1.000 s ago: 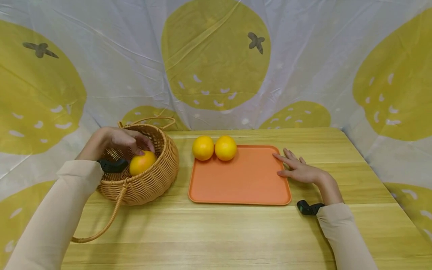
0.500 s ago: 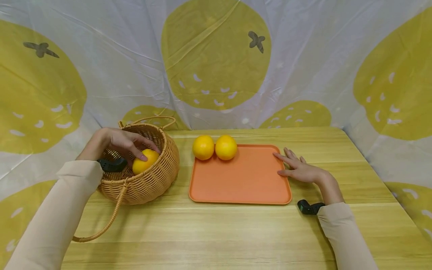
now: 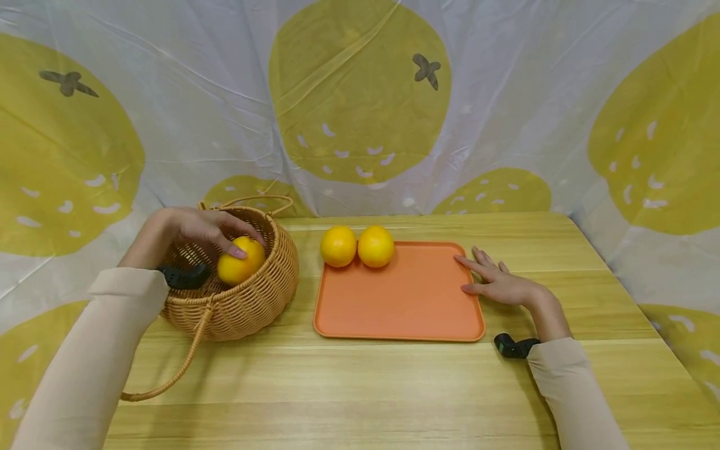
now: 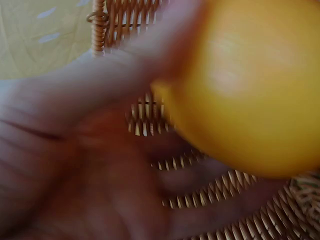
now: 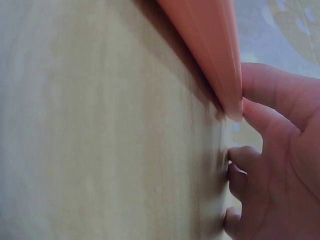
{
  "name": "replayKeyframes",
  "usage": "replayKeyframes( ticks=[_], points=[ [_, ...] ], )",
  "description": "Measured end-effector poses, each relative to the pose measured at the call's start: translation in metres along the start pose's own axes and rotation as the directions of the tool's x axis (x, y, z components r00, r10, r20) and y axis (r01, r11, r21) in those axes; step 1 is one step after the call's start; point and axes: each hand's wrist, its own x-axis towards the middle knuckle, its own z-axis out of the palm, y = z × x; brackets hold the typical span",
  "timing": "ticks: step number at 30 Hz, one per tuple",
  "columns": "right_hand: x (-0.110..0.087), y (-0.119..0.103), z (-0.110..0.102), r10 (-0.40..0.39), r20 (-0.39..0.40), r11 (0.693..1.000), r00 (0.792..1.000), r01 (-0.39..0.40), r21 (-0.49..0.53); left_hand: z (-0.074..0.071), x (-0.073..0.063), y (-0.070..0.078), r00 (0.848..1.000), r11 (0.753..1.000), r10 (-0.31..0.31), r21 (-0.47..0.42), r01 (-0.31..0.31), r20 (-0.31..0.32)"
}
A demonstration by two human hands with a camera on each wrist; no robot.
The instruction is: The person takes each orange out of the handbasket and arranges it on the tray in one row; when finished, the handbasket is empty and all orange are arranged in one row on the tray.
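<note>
Inside the mouth of a wicker basket (image 3: 278,281), my left hand (image 3: 199,230) grips an orange (image 3: 242,262) between thumb and fingers. The left wrist view shows the same orange (image 4: 255,85) large and close, with woven wicker behind the fingers. My right hand (image 3: 500,284) is at the right edge of an orange rectangular tray (image 3: 402,300), fingers spread and fairly straight. In the right wrist view its thumb and a finger touch the tray rim (image 5: 212,50), while the other fingertips rest on the tabletop. Two more oranges sit side by side at the tray's back left corner, one left (image 3: 338,246), one right (image 3: 376,246).
The basket's near handle (image 3: 185,369) hangs down toward the table front; its far handle (image 3: 284,199) sticks up at the back. A wooden table (image 3: 360,387) carries everything. A fruit-printed curtain (image 3: 489,94) hangs behind it.
My left hand has closed its thumb over the orange, which has risen a little in the basket toward the back. The right hand and the tray have stayed put.
</note>
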Motion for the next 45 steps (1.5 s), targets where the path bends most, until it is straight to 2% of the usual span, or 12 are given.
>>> replayKeyframes(
  ticks=[6,10,13,15,18,21,23,28,30,36,42,45],
  points=[
    [0.001,-0.002,0.001,-0.004,-0.003,1.000,1.000,0.004,-0.002,0.003,-0.028,0.016,0.985,0.981,0.101,0.176,-0.076,-0.138],
    [0.000,-0.002,0.001,-0.005,-0.006,1.000,1.000,0.005,-0.004,0.009,-0.048,0.030,0.943,0.949,0.219,0.279,-0.146,-0.251],
    [-0.001,-0.001,0.001,-0.001,-0.008,1.000,1.000,0.001,-0.007,0.019,-0.057,0.044,0.859,0.918,0.321,0.355,-0.178,-0.399],
    [-0.002,0.000,0.001,0.000,-0.009,1.000,1.000,0.000,-0.006,0.029,-0.059,0.057,0.778,0.911,0.357,0.376,-0.168,-0.517],
    [-0.002,0.001,0.000,0.000,-0.007,1.000,1.000,0.000,-0.006,0.046,-0.054,0.079,0.667,0.932,0.349,0.317,-0.174,-0.658],
    [-0.002,0.002,0.000,-0.004,-0.008,1.000,1.000,0.004,-0.001,0.065,-0.046,0.102,0.611,0.943,0.332,0.259,-0.208,-0.719],
    [-0.002,0.002,0.000,-0.005,-0.009,1.000,1.000,0.005,0.001,0.078,-0.038,0.116,0.602,0.937,0.347,0.243,-0.250,-0.719],
    [-0.002,0.002,0.000,-0.004,-0.010,1.000,1.000,0.004,-0.008,0.117,-0.009,0.144,0.638,0.909,0.415,0.267,-0.319,-0.649],
    [-0.002,0.004,0.000,-0.006,-0.011,1.000,1.000,0.006,-0.011,0.134,0.007,0.152,0.638,0.894,0.448,0.291,-0.341,-0.626],
    [0.000,0.010,0.001,-0.005,-0.018,0.999,1.000,0.004,-0.037,0.176,0.063,0.165,0.597,0.846,0.528,0.312,-0.433,-0.604],
    [0.002,0.008,-0.001,-0.031,-0.017,0.999,0.999,0.031,-0.021,0.192,0.109,0.167,0.625,0.837,0.538,0.268,-0.478,-0.566],
    [0.002,0.011,-0.001,-0.031,-0.022,0.999,0.999,0.031,-0.035,0.196,0.128,0.170,0.627,0.835,0.538,0.257,-0.486,-0.563]
  ],
)
